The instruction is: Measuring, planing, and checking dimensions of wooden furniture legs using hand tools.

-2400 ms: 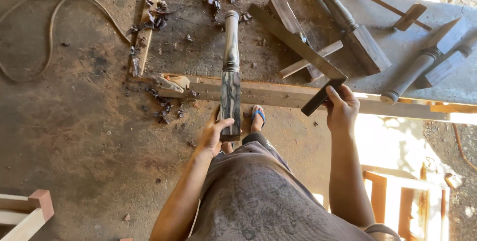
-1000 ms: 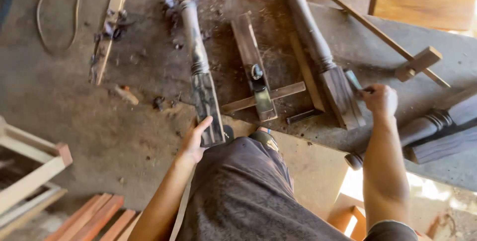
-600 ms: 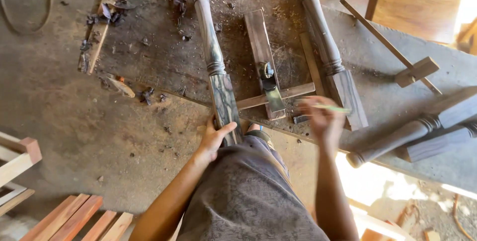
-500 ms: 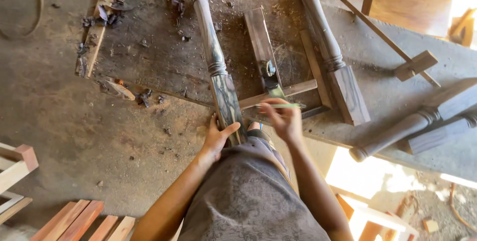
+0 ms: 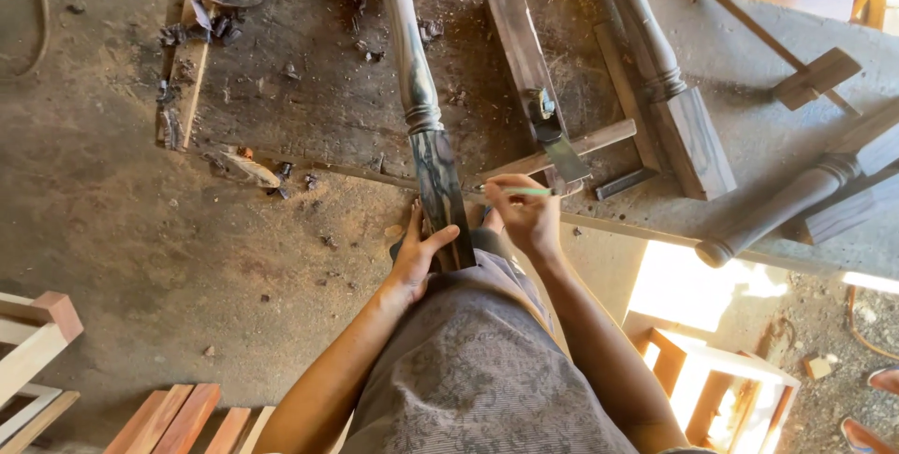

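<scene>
My left hand (image 5: 419,256) wrapped on square end of dark turned leg (image 5: 426,126), thumb across face, pinning it against my body so it stays put. My right hand (image 5: 526,218) pinching green pencil (image 5: 513,191), tip just beside square section. Leg runs away from me along dusty workbench (image 5: 309,108). Beyond: wooden hand plane (image 5: 536,89), second turned leg (image 5: 660,80), shavings (image 5: 201,23) at far edge.

The left hand (image 5: 419,257) is gripping the dark turned leg (image 5: 426,126) while the right hand (image 5: 526,215) is holding a green pencil (image 5: 515,191) beside it
</scene>
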